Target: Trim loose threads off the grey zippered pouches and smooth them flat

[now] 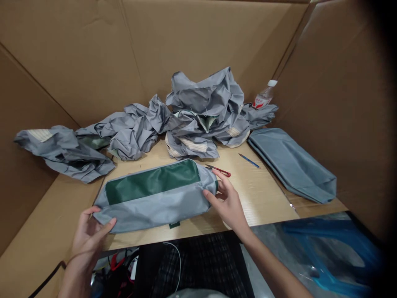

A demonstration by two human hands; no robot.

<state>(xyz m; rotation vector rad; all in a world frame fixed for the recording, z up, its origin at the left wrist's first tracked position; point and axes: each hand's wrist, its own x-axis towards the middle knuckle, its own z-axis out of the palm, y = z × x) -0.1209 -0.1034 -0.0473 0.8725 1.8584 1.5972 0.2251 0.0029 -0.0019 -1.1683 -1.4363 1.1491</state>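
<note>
Holding a grey-and-green nylon bag flat on the near edge of the table, both hands at its ends, seen from the head camera. Left hand takes the left end in a wide grip, thumb over the top and fingers beneath. Right hand spans the right end, also wide, with fingers curled around the far side. That spread seems to keep the bag stretched and its green panel facing up.

Red-handled thread snips lie just past the right hand, a blue pen farther right, both apparently left within easy reach. A flattened grey bag rests at the right edge, away from the work.

Surface is pale wood-grain laminate. Crumpled grey fabric is heaped along the far edge, spilling left, with a plastic water bottle behind it. Cardboard panels wall the left, far and right sides — a makeshift booth. Blue plastic furniture sits on the floor, near right.
</note>
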